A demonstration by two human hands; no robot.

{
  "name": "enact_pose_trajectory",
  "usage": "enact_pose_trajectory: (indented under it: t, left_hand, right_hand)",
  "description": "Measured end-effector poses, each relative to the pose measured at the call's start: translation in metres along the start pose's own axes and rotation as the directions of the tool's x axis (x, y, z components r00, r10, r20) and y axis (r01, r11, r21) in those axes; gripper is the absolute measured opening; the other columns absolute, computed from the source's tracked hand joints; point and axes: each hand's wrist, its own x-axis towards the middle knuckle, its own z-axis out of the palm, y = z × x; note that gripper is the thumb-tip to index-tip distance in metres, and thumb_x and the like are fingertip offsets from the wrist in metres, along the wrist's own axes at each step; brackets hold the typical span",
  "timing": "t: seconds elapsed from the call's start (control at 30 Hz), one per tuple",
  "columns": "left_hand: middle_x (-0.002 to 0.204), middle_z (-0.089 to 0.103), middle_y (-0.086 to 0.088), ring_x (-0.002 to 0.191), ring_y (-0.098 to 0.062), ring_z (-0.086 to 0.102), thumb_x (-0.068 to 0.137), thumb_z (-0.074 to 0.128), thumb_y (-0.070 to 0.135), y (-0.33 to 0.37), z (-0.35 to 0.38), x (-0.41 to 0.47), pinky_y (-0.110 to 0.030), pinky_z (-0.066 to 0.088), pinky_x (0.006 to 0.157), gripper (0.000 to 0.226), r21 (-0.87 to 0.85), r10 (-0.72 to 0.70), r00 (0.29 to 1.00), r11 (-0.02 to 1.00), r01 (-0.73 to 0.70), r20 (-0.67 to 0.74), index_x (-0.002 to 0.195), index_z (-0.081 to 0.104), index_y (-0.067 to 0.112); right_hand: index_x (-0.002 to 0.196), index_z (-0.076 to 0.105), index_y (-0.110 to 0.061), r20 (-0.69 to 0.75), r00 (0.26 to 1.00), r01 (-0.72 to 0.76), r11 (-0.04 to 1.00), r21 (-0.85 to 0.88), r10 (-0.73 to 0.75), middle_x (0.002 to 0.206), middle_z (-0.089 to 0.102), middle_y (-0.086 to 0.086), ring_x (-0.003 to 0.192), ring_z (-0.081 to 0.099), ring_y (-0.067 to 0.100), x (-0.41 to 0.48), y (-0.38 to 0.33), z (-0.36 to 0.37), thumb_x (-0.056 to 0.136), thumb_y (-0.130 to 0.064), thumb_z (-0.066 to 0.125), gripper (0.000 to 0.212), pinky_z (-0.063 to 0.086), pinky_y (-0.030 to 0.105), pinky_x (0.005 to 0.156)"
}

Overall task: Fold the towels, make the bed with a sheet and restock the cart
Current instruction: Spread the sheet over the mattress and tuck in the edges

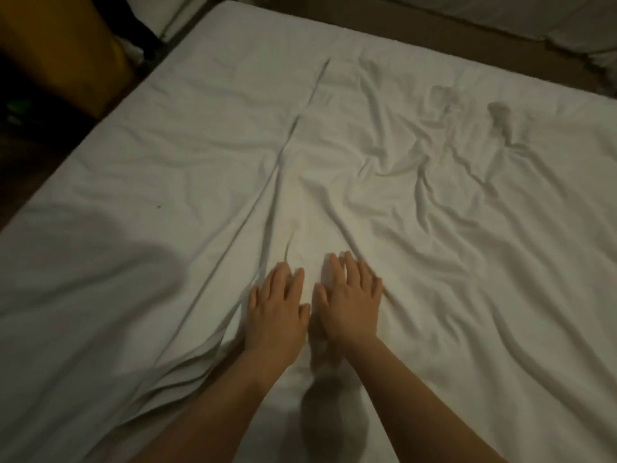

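Two bare hands lie flat, side by side, on a white sheet, seen from a camera worn on the head and looking down. The left hand (278, 304) has its fingers straight and slightly spread, palm down on the cloth; the right hand (349, 300) sits just beside it, thumbs nearly touching, also palm down with fingers straight. Neither hand grips or pinches anything; both press on the fabric. The sheet (434, 212) covers the bed (213, 31) from the near edge to the far corner and is heavily creased. One long ridge (300, 118) runs from just above the left hand away toward the far side, and a tangle of smaller wrinkles (434, 155) spreads across the right half. Bunched folds gather beside the left forearm. The light is dim, and a dark shadow falls on the sheet at the left. A yellow object (66, 48) stands off the bed at the upper left; what it is cannot be told. The sheet looks thin, light and limp, so it should slide and stretch easily under flat palms. To pull it taut, the edges and corners seem the best places to hold.
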Motion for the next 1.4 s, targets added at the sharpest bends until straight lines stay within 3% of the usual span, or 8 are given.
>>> enact_pose_trajectory:
  t: [0.2, 0.47, 0.57, 0.7, 0.9, 1.07, 1.23, 1.4]
  left_hand:
    - [0.155, 0.018, -0.007, 0.140, -0.021, 0.025, 0.100, 0.033, 0.037, -0.042, 0.004, -0.027, -0.030, 0.030, 0.111, 0.057, -0.221, -0.113, 0.991, 0.971, 0.093, -0.078, 0.150, 0.012, 0.020]
    - [0.119, 0.057, -0.008, 0.104, -0.024, 0.056, 0.097, 0.040, 0.042, -0.088, 0.006, -0.045, -0.030, 0.043, 0.082, 0.039, -0.235, -0.183, 0.983, 0.954, 0.185, 0.030, 0.119, 0.050, 0.012]
    - [0.113, 0.059, -0.006, 0.098, -0.027, 0.059, 0.091, 0.048, 0.050, -0.096, 0.007, -0.050, -0.032, 0.046, 0.078, 0.045, -0.363, -0.122, 0.990, 0.921, 0.141, 0.073, 0.119, 0.050, 0.016]
    - [0.120, 0.062, -0.007, 0.104, -0.028, 0.060, 0.094, 0.048, 0.041, -0.103, 0.011, -0.053, -0.031, 0.045, 0.083, 0.041, -0.373, 0.014, 1.000, 0.928, -0.016, -0.008, 0.131, 0.050, 0.021]
    - [0.099, 0.067, -0.019, 0.094, -0.035, 0.061, 0.097, 0.048, 0.032, -0.128, 0.002, -0.054, -0.035, 0.043, 0.076, 0.033, -0.632, -0.289, 0.955, 0.753, 0.185, -0.065, 0.098, 0.067, 0.006]
    - [0.122, 0.062, -0.016, 0.110, -0.032, 0.057, 0.097, 0.048, 0.024, -0.162, 0.005, -0.051, -0.033, 0.043, 0.087, 0.033, -0.630, -0.310, 0.913, 0.662, 0.407, 0.264, 0.123, 0.060, 0.009]
    - [0.125, 0.060, -0.010, 0.112, -0.030, 0.056, 0.090, 0.056, 0.037, -0.155, 0.007, -0.065, -0.034, 0.045, 0.092, 0.043, -0.731, -0.277, 0.903, 0.530, 0.429, 0.329, 0.128, 0.055, 0.016]
    - [0.127, 0.056, -0.019, 0.113, -0.035, 0.054, 0.095, 0.047, 0.022, -0.157, 0.014, -0.082, -0.035, 0.044, 0.091, 0.040, -0.601, -0.224, 0.921, 0.704, 0.378, 0.318, 0.134, 0.048, 0.012]
  right_hand:
    - [0.152, 0.012, -0.029, 0.007, 1.000, 0.026, 0.999, 0.033, -0.026, 0.160, 0.006, -0.001, 0.147, 0.003, 0.022, -0.029, -0.030, 0.010, 0.101, -0.044, 0.028, 0.055, 0.005, 0.043, 0.118]
    - [0.152, 0.014, -0.027, -0.011, 1.000, -0.021, 0.976, 0.217, 0.024, 0.158, 0.017, -0.001, 0.146, 0.012, 0.020, -0.066, -0.067, 0.044, 0.098, -0.048, 0.037, 0.062, 0.013, 0.038, 0.119]
    - [0.152, 0.011, -0.026, -0.010, 0.998, -0.057, 0.964, 0.261, 0.062, 0.159, 0.016, 0.001, 0.146, 0.010, 0.020, -0.075, -0.070, 0.051, 0.098, -0.047, 0.037, 0.064, 0.010, 0.039, 0.120]
    - [0.151, 0.018, -0.029, -0.057, 0.998, -0.017, 0.954, 0.300, 0.035, 0.157, 0.020, 0.005, 0.145, 0.011, 0.021, -0.083, -0.074, 0.056, 0.098, -0.040, 0.039, 0.058, 0.009, 0.037, 0.120]
    - [0.149, 0.027, -0.030, -0.087, 0.996, 0.028, 0.925, 0.378, 0.006, 0.156, 0.022, 0.002, 0.142, 0.023, 0.017, -0.098, -0.094, 0.055, 0.099, -0.034, 0.042, 0.052, 0.019, 0.025, 0.113]
    - [0.151, 0.017, -0.030, 0.049, 0.999, 0.004, 0.970, 0.245, -0.016, 0.158, 0.018, -0.002, 0.144, 0.019, 0.017, -0.113, -0.113, 0.068, 0.099, -0.040, 0.037, 0.057, 0.020, 0.037, 0.116]
    - [0.152, 0.014, -0.029, 0.107, 0.994, -0.023, 0.991, 0.132, 0.008, 0.158, 0.017, -0.002, 0.145, 0.013, 0.017, -0.131, -0.117, 0.074, 0.101, -0.041, 0.032, 0.056, 0.012, 0.040, 0.119]
    - [0.151, 0.015, -0.030, 0.108, 0.994, -0.016, 0.995, 0.094, 0.006, 0.158, 0.020, -0.005, 0.146, 0.013, 0.015, -0.152, -0.119, 0.081, 0.101, -0.043, 0.030, 0.054, 0.008, 0.039, 0.120]
